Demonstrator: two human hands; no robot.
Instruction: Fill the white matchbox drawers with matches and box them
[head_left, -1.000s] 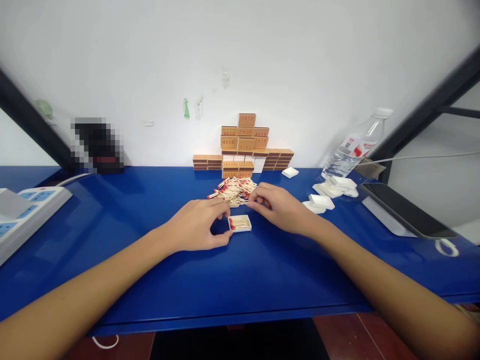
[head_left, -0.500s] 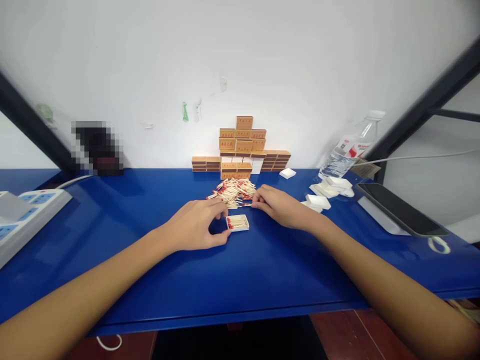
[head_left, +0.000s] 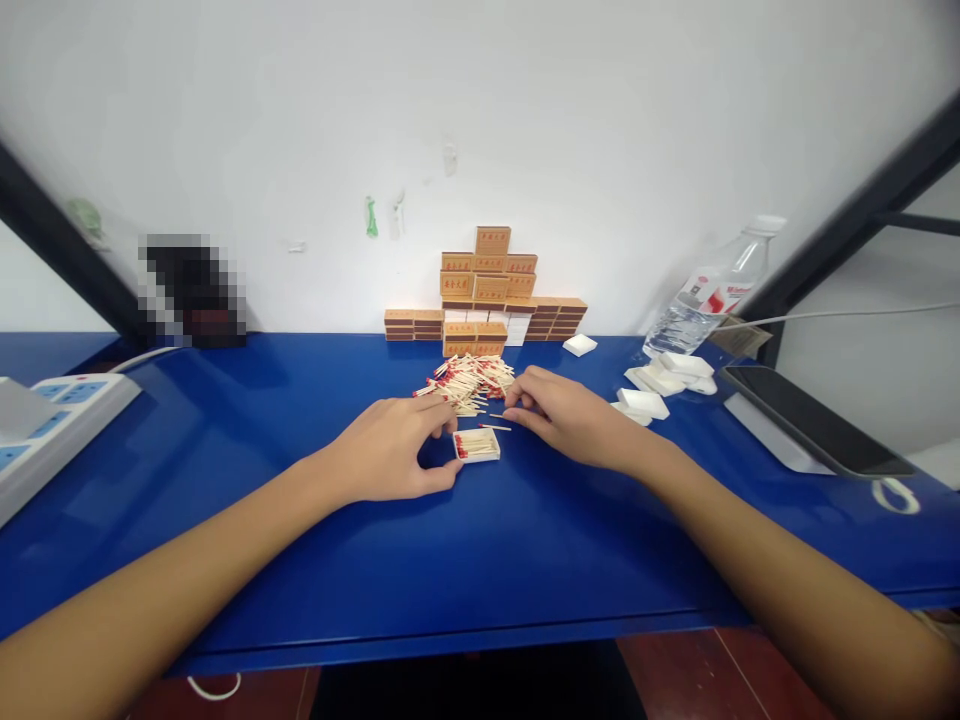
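A small white matchbox tray (head_left: pixel 487 458) lies on the blue table (head_left: pixel 480 560), with several red-tipped matches inside. My left hand (head_left: pixel 397 445) grips its left end, thumb at the near corner and fingers at the far one. On the right, my right hand (head_left: pixel 559 412) is closed in a pinch on a thin match (head_left: pixel 496 416), whose end sticks out to the left. A loose match (head_left: pixel 496 427) rests just beyond the tray. Behind it is a heap of matches (head_left: pixel 469 380), close to the fingertips of both hands.
Brown matchboxes (head_left: pixel 491 287) are stacked against the wall. White empty trays (head_left: pixel 645 403) lie at right, near a water bottle (head_left: pixel 709 290) and a phone (head_left: pixel 817 420) on a white stand. A single tray (head_left: pixel 580 345) sits further back. A power strip (head_left: pixel 67 430) is at left.
My right hand has drawn slightly nearer to me at the heap's right edge. A loose match now lies apart between heap and tray. The left hand keeps its grip on the tray.
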